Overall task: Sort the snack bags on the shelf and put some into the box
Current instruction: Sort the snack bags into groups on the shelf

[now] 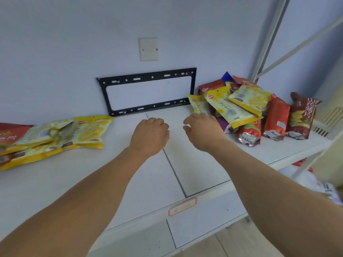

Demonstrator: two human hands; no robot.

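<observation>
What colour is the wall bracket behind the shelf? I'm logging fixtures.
Black, with slotted holes; the wall bracket shows in the head view.

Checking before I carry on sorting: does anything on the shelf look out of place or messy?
Yes. The right-hand pile is a jumbled heap, yellow bags tilted across red ones. A black metal bracket leans against the wall, unrelated to snacks. The left stack lies flatter.
</observation>
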